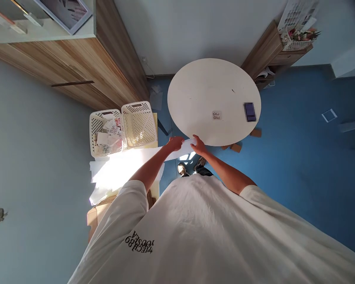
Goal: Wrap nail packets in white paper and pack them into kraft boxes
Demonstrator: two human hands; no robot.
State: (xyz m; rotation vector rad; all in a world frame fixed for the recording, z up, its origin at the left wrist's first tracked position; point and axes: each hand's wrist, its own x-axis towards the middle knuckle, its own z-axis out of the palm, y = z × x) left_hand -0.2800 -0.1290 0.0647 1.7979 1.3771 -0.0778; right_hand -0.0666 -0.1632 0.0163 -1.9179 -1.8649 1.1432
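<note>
I stand at the near edge of a round white table. My left hand and my right hand are close together at that edge, both closed on a long white sheet that trails down and to the left, brightly lit by the sun. On the tabletop lie a small clear packet and a dark purple object, both beyond my hands and untouched.
Two white plastic baskets stand on the floor at the left: one holds papers, the other looks empty. A wooden cabinet rises behind them. A wooden shelf with a basket stands at the back right. Blue floor spreads right.
</note>
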